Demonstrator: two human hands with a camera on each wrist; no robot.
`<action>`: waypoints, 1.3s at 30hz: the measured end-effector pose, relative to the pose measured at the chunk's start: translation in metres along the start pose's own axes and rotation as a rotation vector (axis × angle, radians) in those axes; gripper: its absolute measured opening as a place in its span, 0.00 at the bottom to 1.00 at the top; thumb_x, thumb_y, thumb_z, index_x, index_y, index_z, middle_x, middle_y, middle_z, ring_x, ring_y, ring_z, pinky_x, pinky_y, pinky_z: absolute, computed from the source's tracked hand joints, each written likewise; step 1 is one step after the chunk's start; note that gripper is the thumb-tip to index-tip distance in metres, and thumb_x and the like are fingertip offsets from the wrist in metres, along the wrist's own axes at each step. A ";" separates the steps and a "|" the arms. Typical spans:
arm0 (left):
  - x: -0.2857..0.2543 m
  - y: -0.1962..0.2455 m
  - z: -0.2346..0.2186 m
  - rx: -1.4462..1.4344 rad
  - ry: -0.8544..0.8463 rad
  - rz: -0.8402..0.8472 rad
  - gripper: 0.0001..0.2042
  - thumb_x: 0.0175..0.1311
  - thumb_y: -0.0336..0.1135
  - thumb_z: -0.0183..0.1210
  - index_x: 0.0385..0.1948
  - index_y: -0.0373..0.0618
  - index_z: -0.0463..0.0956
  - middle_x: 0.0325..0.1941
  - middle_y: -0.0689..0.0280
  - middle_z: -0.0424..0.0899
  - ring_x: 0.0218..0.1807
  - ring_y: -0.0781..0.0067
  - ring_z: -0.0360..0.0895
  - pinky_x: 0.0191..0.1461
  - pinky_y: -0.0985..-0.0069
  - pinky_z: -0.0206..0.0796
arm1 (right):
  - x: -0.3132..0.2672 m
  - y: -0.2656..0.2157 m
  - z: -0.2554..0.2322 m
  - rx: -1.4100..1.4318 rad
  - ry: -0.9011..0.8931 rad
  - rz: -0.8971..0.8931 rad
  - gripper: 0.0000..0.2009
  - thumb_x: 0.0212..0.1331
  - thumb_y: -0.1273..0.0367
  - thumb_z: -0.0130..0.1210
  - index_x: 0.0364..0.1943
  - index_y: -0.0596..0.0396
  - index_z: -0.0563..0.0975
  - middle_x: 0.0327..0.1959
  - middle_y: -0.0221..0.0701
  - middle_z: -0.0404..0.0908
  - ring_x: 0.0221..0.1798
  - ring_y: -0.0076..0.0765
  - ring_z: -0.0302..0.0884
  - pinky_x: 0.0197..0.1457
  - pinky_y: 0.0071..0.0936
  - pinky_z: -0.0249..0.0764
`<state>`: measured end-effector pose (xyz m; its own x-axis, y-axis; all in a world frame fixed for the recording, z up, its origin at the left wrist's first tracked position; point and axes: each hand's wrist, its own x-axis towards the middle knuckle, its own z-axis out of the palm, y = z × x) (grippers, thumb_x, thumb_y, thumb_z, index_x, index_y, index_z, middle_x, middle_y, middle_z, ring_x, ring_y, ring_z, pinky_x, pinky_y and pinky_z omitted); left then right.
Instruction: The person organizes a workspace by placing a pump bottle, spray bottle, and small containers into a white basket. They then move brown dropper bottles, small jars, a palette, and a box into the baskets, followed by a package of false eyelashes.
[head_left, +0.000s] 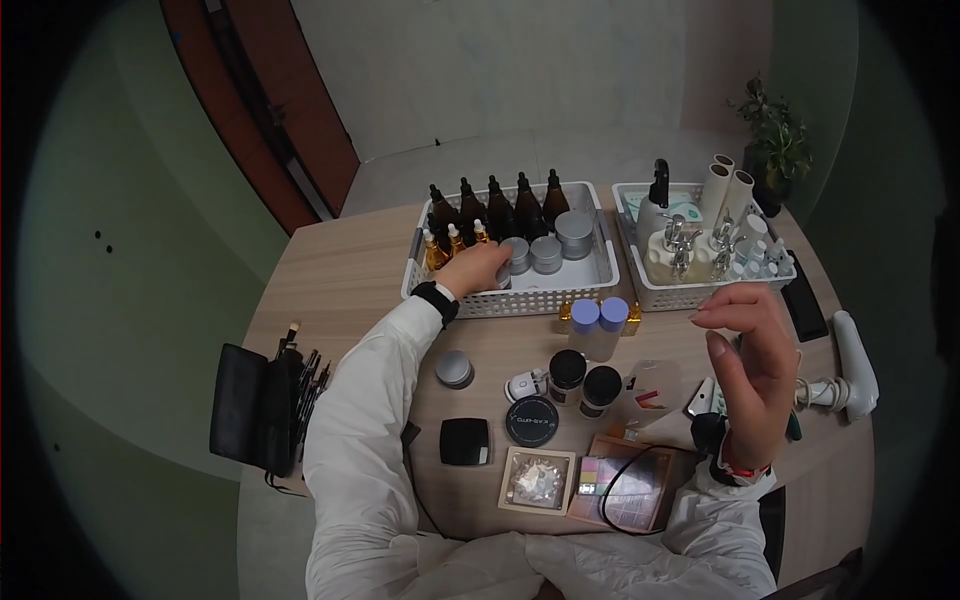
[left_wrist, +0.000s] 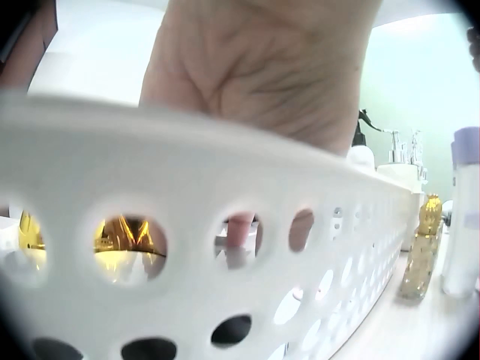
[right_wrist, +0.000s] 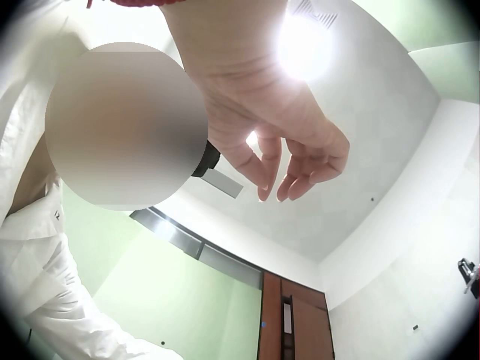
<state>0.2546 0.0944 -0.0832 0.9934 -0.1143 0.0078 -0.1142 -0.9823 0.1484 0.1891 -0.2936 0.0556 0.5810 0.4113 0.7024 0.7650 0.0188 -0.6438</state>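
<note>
My left hand (head_left: 477,268) reaches over the front rim of the left white basket (head_left: 520,303). Its fingers point down around a small silver-lidded jar (head_left: 503,281), which the hand partly covers. Through the holes in the basket wall, the left wrist view shows a fingertip (left_wrist: 239,229) at a grey surface. Beside that hand stand more silver jars (head_left: 546,254) and small amber dropper bottles (head_left: 435,252); taller dark dropper bottles (head_left: 500,208) line the back. My right hand (head_left: 752,370) is raised over the table's right side, fingers loosely bent and holding nothing.
A second basket (head_left: 700,296) holds pump bottles and white tubes. In front stand purple-capped bottles (head_left: 598,330), black-lidded jars (head_left: 567,377) and a lone silver jar (head_left: 454,370). A brush case (head_left: 240,410) lies left, a hair dryer (head_left: 853,365) right. A cable (head_left: 612,490) crosses the palette.
</note>
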 end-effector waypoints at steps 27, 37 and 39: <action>-0.149 0.051 -0.046 -0.308 -0.077 -0.026 0.25 0.46 0.31 0.67 0.50 0.46 0.71 0.50 0.58 0.72 0.51 0.56 0.73 0.55 0.69 0.67 | -0.003 -0.001 0.009 0.001 -0.029 0.005 0.11 0.47 0.81 0.49 0.35 0.62 0.78 0.40 0.38 0.75 0.46 0.35 0.72 0.51 0.26 0.64; -0.017 0.056 -0.066 -0.212 0.216 0.084 0.24 0.43 0.34 0.67 0.47 0.44 0.72 0.45 0.56 0.75 0.50 0.54 0.74 0.52 0.66 0.69 | -0.002 -0.001 0.004 -0.002 -0.016 -0.015 0.11 0.47 0.81 0.49 0.35 0.61 0.78 0.40 0.38 0.75 0.45 0.34 0.72 0.49 0.26 0.65; 0.006 0.053 -0.051 -0.166 0.159 0.079 0.25 0.42 0.34 0.67 0.47 0.43 0.73 0.44 0.55 0.76 0.50 0.53 0.74 0.52 0.66 0.69 | -0.003 -0.002 0.002 0.005 -0.001 -0.003 0.11 0.47 0.81 0.49 0.36 0.61 0.78 0.39 0.38 0.75 0.44 0.34 0.72 0.48 0.26 0.66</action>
<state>0.2548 0.0494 -0.0248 0.9719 -0.1518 0.1799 -0.2014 -0.9318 0.3019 0.1853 -0.2927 0.0537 0.5782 0.4122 0.7041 0.7656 0.0243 -0.6429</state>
